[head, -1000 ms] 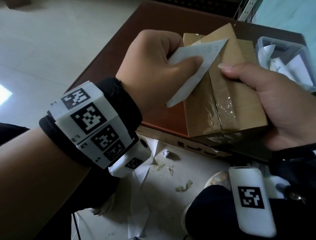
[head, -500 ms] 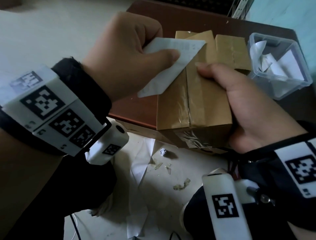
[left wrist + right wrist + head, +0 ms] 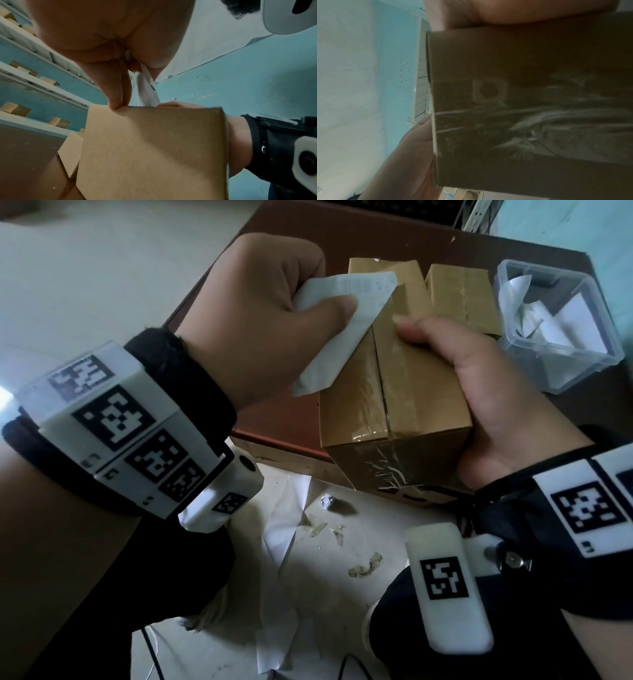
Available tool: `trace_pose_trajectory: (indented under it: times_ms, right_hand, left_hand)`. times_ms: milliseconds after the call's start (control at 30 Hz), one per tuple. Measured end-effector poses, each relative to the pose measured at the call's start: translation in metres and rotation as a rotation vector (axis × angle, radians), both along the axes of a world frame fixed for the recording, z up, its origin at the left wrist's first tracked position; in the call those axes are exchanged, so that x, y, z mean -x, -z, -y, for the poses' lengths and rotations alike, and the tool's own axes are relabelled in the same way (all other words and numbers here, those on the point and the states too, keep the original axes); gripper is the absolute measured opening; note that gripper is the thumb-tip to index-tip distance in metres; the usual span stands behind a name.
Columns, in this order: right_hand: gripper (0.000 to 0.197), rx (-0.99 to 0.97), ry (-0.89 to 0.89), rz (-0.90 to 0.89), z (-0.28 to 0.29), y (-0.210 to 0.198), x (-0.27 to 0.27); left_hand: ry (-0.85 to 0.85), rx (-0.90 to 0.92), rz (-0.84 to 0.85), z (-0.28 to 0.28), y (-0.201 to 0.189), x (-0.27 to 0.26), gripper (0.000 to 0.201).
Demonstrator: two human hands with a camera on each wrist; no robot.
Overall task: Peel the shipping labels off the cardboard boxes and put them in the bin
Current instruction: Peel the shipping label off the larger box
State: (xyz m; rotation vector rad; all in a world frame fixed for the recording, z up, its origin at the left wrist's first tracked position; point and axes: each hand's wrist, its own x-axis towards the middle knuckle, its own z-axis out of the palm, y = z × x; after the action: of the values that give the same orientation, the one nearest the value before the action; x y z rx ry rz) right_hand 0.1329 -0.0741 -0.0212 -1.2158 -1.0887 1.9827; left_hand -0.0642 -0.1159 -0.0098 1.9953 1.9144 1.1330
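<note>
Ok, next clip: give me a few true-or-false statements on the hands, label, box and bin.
1. The left hand pinches the white label. True.
2. The right hand is empty and rests on the table. False: it grips the cardboard box, thumb on top.
3. The clear plastic bin already holds white paper. True.
4. The bin sits left of the held box. False: it sits to its right, on the brown table.
5. A second cardboard box lies beyond the held one. True.
</note>
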Motion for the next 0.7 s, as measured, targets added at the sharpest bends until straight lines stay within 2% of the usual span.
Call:
trace_pose_trajectory:
  times_ms: [300,467,500,600,700]
  right_hand:
    - [0.022,-0.009,-0.001,-0.019,-0.002,0.004,0.0]
    - [0.022,-0.067,0.004,0.03,0.0,0.002,0.002]
    - [0.026,-0.1,0.005,0.066,-0.001,0.003,0.003]
    - [0.057,-0.231,-0.004,0.2,-0.005,-0.001,0.007]
    - [0.057,-0.362,-0.044,0.338,-0.003,-0.009,0.01]
  left_hand:
    - [-0.011,-0.006,0.028,-0.001,0.003,-0.003,0.038]
    - [-0.027,-0.018,0.033,0.0,0.007,-0.004,0.038]
    - [-0.036,-0.022,0.037,0.0,0.008,-0.004,0.039]
    - [-0.07,-0.032,0.056,0.0,0.01,-0.007,0.043]
    - [-0.092,-0.03,0.078,0.0,0.013,-0.009,0.043]
